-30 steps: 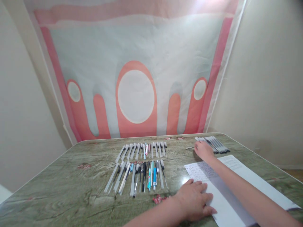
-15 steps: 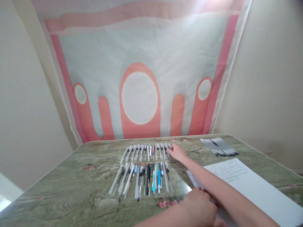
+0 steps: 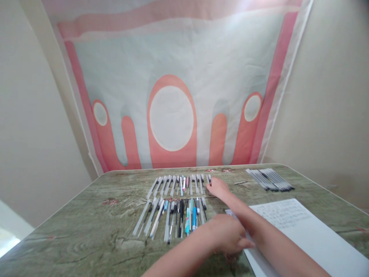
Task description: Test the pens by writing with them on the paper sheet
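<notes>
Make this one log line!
right hand: at far row of slim, mostly translucent plastic pens | left hand: by white rectangular handwritten paper

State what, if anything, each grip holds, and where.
The right grip is at the far row's rightmost pen, below its far end; a hold cannot be confirmed. The left grip is too blurred to tell.

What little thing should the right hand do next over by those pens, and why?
Probably nudge the end pen gently into line with the far row of pens. The right hand is right at that pen, at the row's right end, and the other pens there lie side by side.
</notes>
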The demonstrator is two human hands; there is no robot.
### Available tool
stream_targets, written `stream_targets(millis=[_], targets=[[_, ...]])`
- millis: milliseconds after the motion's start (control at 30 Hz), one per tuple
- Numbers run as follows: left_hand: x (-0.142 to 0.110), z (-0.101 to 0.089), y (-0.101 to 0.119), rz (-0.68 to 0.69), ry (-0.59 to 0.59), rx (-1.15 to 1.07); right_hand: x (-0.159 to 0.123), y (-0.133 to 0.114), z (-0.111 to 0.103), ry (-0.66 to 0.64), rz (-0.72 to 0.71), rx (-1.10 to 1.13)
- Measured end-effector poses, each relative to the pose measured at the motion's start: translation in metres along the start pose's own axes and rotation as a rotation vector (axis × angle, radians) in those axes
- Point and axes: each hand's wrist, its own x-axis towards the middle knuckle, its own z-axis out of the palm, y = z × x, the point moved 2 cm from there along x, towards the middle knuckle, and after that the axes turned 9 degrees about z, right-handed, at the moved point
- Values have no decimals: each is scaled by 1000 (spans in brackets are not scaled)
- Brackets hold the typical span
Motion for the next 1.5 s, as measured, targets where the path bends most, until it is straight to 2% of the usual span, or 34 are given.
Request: stream_targets(millis=[133, 333, 500, 700, 867, 1033, 1200, 1267, 1400, 1500], targets=[[-10, -18, -15, -94, 71, 12, -4, 6, -3, -27, 4, -40], [-22, -31, -33, -205, 101, -54, -8, 16, -11, -93, -24, -86], [-27, -31, -48, -342, 81, -42, -7, 23, -17, -157, -49, -122], [-29, -21, -70, -418, 153, -54, -5, 28, -19, -181, -40, -128], [-28, -10, -91, -465, 359, -292, -2, 32, -26, -210, -72, -49], [-24, -3, -106, -505, 606, -767, -9, 26, -46, -324, -210, 154], [-22, -10, -110, -394, 911, -1318, -28, 11, -67, -482, -371, 458], [-21, -12, -109, -357, 975, -1486, -35, 6, -74, -573, -417, 628], [-21, -14, -111, -365, 1047, -1638, -43, 4, -83, -684, -403, 758], [-27, -19, -119, -333, 1197, -1711, -46, 7, -88, -761, -372, 725]])
